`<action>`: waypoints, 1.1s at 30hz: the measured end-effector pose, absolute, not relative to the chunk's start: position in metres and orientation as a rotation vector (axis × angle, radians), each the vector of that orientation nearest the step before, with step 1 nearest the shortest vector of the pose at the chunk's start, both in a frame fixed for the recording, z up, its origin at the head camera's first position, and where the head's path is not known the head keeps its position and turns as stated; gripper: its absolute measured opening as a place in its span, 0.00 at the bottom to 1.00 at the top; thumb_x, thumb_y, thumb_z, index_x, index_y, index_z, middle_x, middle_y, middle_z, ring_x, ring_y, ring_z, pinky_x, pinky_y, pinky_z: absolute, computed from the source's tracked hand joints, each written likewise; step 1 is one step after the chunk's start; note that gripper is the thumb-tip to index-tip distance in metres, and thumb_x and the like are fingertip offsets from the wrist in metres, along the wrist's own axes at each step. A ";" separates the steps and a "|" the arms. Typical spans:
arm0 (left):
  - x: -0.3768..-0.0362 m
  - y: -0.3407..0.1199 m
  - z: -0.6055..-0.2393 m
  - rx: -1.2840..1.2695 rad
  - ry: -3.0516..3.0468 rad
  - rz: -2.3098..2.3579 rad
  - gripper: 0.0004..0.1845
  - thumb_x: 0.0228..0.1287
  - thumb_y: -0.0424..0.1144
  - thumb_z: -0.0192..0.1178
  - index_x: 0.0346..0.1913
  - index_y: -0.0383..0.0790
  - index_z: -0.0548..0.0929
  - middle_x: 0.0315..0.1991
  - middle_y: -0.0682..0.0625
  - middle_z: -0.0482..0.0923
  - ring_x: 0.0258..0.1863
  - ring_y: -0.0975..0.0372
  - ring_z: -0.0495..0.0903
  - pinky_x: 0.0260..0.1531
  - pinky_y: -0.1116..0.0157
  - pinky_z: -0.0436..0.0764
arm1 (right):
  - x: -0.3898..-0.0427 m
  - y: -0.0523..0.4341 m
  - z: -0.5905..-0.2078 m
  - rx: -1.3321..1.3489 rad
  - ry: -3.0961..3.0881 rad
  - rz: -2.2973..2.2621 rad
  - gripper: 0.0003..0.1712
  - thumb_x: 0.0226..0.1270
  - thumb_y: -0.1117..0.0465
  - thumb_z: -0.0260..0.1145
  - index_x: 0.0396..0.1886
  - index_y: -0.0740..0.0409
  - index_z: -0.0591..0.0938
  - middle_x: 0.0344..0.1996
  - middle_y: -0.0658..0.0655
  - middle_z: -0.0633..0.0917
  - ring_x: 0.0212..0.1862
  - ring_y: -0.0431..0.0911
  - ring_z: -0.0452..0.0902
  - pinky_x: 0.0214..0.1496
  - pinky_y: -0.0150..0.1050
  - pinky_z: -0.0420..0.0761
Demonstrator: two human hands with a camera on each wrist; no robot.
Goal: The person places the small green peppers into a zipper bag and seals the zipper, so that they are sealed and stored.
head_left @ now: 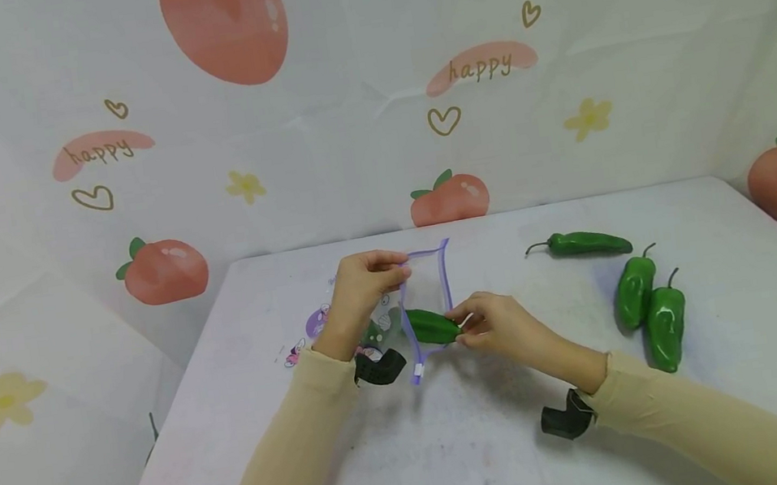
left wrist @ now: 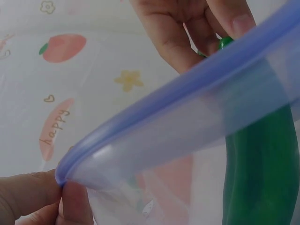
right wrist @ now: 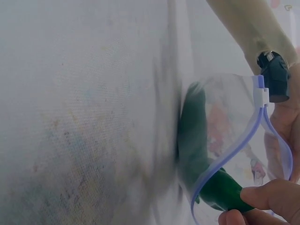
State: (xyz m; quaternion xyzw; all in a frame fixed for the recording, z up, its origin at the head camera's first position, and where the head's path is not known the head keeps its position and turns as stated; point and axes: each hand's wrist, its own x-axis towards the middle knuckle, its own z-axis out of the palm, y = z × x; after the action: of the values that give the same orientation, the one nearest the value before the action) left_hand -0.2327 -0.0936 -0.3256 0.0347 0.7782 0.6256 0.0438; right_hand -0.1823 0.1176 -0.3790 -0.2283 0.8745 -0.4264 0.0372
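Note:
A clear zip bag (head_left: 425, 270) with a purple zip edge and printed cartoon figures has its mouth spread toward the right. My left hand (head_left: 367, 282) pinches the upper corner of that mouth between thumb and fingers. From the other side, my right hand (head_left: 495, 327) grips a green chili pepper (head_left: 432, 327) by its end. Most of this pepper lies within the bag mouth, its gripped end outside. Deeper in, more dark green (right wrist: 192, 126) shows through the film. The white zip slider (right wrist: 261, 97) sits at one end of the zip edge.
To the right on the white table (head_left: 459, 446) lie three more green peppers: a long one (head_left: 588, 243) farther back and two plump ones, one (head_left: 636, 292) beside the other (head_left: 666, 325). A printed cloth (head_left: 343, 117) hangs behind the table. Each wrist carries a black mount (head_left: 568, 415).

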 end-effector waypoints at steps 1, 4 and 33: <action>-0.232 -0.094 -0.325 0.102 2.380 1.910 0.10 0.58 0.30 0.67 0.43 0.32 0.86 0.34 0.46 0.82 0.33 0.62 0.81 0.41 0.66 0.84 | -0.182 0.117 -0.379 -0.701 2.684 -1.308 0.17 0.58 0.71 0.69 0.48 0.66 0.84 0.43 0.59 0.84 0.41 0.48 0.84 0.42 0.37 0.84; -0.232 -0.094 -0.325 0.098 2.377 1.903 0.10 0.58 0.31 0.67 0.43 0.32 0.86 0.34 0.46 0.82 0.33 0.62 0.81 0.42 0.65 0.84 | -0.182 0.116 -0.378 -0.702 2.684 -1.304 0.17 0.58 0.71 0.69 0.49 0.66 0.84 0.43 0.59 0.84 0.41 0.48 0.84 0.43 0.38 0.84; -0.231 -0.091 -0.320 0.096 2.367 1.908 0.11 0.58 0.28 0.66 0.44 0.30 0.85 0.33 0.47 0.82 0.33 0.63 0.82 0.42 0.65 0.84 | -0.188 0.107 -0.377 -0.670 2.672 -1.303 0.17 0.57 0.71 0.69 0.48 0.68 0.84 0.42 0.61 0.83 0.41 0.50 0.84 0.40 0.34 0.84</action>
State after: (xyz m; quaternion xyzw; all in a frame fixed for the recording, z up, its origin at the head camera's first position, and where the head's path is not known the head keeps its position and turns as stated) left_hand -0.2312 -0.0914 -0.3200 0.0314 0.7773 0.6264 0.0499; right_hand -0.1883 0.1065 -0.3769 -0.2195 0.8758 -0.4273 0.0471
